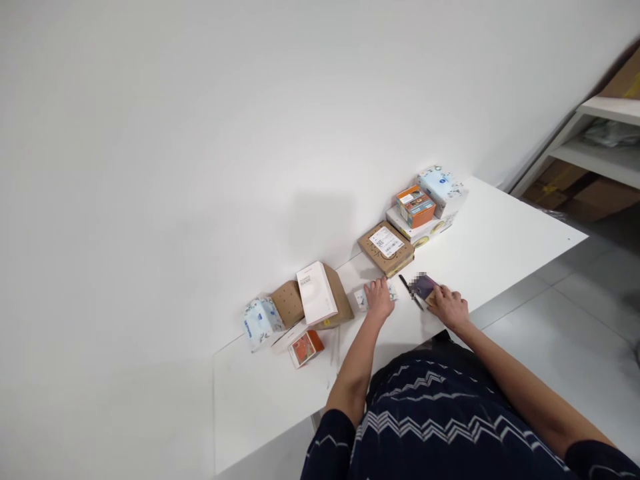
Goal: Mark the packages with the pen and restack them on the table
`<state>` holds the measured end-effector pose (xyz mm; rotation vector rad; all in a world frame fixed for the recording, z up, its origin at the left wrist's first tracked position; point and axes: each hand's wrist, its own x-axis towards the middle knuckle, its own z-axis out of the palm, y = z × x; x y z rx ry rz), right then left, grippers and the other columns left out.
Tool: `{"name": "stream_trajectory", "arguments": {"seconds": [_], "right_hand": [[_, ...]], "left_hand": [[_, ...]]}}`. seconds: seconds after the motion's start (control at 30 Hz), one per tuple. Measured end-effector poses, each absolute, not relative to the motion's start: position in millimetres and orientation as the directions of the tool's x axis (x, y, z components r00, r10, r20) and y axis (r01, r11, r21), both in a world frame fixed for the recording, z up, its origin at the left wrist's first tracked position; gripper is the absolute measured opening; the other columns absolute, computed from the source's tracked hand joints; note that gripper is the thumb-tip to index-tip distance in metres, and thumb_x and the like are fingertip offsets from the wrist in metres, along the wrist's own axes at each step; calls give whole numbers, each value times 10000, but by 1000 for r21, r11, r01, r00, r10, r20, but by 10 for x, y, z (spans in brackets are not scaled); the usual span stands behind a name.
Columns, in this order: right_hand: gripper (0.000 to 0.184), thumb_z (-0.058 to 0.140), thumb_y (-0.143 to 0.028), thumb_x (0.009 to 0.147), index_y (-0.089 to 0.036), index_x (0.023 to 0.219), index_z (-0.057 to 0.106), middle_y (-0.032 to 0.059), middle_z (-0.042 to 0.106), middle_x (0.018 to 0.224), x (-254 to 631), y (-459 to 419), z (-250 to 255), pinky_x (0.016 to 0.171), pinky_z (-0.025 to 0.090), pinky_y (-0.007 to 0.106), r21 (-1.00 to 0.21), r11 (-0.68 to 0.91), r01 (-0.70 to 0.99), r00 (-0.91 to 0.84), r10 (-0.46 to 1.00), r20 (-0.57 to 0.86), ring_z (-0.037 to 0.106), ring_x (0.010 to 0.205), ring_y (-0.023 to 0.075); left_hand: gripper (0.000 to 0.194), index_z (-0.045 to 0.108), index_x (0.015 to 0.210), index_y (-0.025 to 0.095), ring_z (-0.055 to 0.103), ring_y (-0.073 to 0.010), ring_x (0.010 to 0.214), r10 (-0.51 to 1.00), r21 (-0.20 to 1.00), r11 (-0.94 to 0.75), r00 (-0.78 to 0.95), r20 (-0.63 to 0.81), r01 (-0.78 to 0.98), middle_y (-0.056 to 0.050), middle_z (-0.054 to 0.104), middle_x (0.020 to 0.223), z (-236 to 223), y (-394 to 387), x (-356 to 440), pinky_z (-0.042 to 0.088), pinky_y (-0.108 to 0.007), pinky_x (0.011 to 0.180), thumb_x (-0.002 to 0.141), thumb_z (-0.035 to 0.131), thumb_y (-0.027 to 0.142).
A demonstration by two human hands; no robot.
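Observation:
My left hand (380, 298) lies over a small white pack (361, 299) with a blue pattern, its fingers curled on top of it; the hand covers much of the pack. My right hand (450, 307) grips the near edge of a flat dark purple item (424, 287) with a yellowish corner. Part of that item is blurred out, so its kind is unclear. Between the two hands a black pen (411, 292) lies slanted on the white table (510, 227).
A brown carton (385, 248) with a label sits behind my hands. Farther right are an orange box (416, 207) and a tissue pack (443, 190). To the left stand a white power bank box (316, 293), another tissue pack (261, 323) and an orange-white box (305, 349). Shelves (600, 160) stand at far right.

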<state>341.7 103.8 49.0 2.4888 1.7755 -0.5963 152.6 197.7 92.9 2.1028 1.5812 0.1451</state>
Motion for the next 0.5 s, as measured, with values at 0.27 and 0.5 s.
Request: {"name": "stream_trajectory", "arguments": {"seconds": [0.27, 0.5], "right_hand": [[513, 514, -387, 841, -177, 1305, 461, 186, 495, 1320, 3383, 1062, 523, 854, 411, 488, -228, -379, 897, 307, 905, -296, 474, 1107, 366], [546, 499, -396, 836, -137, 1316, 478, 198, 539, 1276, 3386, 1097, 510, 858, 404, 497, -201, -357, 912, 289, 908, -302, 494, 1088, 378]], "left_hand": [[699, 512, 1190, 236, 487, -291, 1195, 976, 792, -82, 210, -60, 606, -83, 572, 1217, 1055, 1810, 1075, 369, -418, 1035, 556, 805, 212], [850, 393, 1317, 228, 451, -280, 1278, 989, 859, 121, 18, -149, 497, -122, 500, 1356, 826, 1703, 839, 331, -447, 1088, 567, 789, 173]]}}
